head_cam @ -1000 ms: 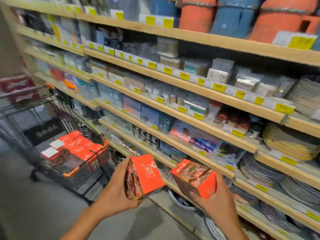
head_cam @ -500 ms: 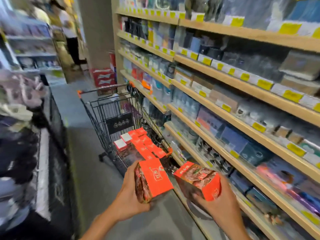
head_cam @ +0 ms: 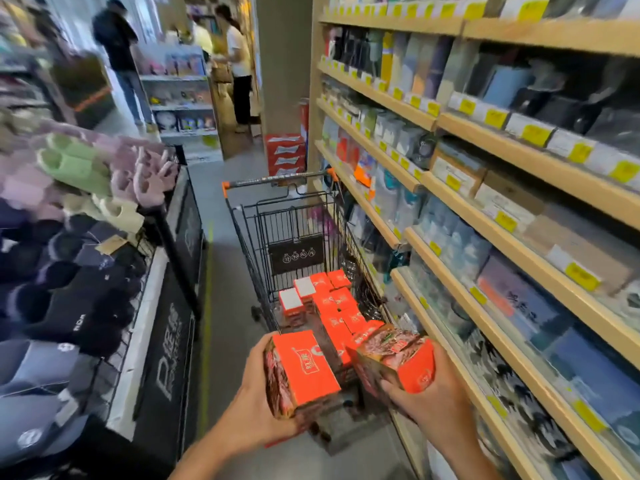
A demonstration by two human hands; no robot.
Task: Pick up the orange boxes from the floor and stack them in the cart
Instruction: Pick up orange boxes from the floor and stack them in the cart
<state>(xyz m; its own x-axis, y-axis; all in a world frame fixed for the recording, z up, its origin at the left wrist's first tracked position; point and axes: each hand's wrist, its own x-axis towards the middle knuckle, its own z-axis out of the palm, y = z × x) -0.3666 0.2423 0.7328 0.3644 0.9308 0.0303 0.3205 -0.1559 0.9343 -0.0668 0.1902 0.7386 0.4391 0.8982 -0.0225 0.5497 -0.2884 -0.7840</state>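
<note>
View has swung onto the cart (head_cam: 242, 216), now closer ahead. Left hand (head_cam: 258, 407) and right hand (head_cam: 434, 403) each grasp a box in curled fingers, just short of it. Many boxes (head_cam: 334, 306) already stacked; these two remain.

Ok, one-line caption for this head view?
Left hand and right hand each hold an orange box before the part-filled cart.

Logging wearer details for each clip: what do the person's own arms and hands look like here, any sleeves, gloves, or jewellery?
Both forearms enter from the bottom edge and are bare: no sleeve reaches into view. The left hand and right hand wear no gloves. No watch, bracelet or ring shows on the parts visible, though the fingers are partly hidden and the picture is slightly blurred.
</note>
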